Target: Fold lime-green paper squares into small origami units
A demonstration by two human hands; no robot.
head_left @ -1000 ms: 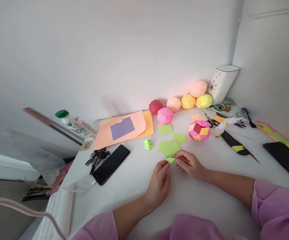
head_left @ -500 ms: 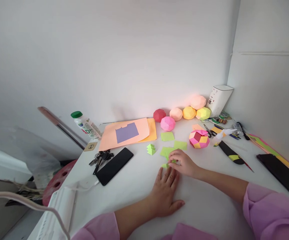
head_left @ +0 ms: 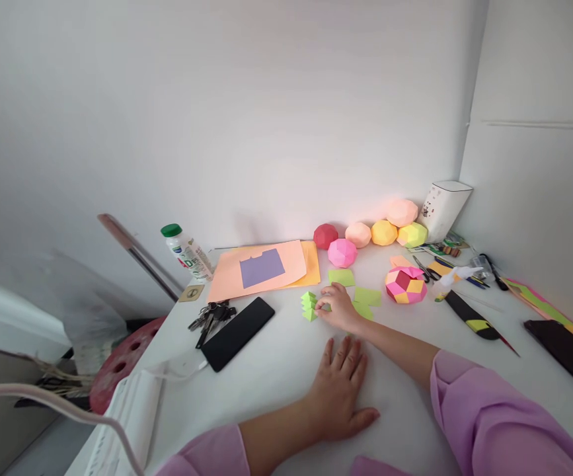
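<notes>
My right hand [head_left: 340,309] reaches left over the desk, its thumb and fingers curled into a pinch at the right edge of a small zigzag stack of folded green paper pieces [head_left: 308,307]. What lies between the fingertips is mostly hidden. My left hand [head_left: 338,390] rests flat, palm down, fingers spread, on the bare white desk nearer to me. Green paper squares [head_left: 368,296] lie beyond and right of my right hand, partly covered by it. Another green square [head_left: 341,277] sits farther back.
Faceted paper balls [head_left: 342,253] line the wall, with a pink-yellow open one [head_left: 405,285] nearer. Scissors [head_left: 421,268], a glue bottle [head_left: 445,285] and a black cutter [head_left: 472,316] lie right. Left are a phone [head_left: 238,334], keys [head_left: 211,319], peach sheets [head_left: 221,274] and a bottle [head_left: 187,253].
My right hand has moved left from beside my left fingertips to the green stack, which looks taller. The green piece at my left fingertips is gone. The view has shifted slightly.
</notes>
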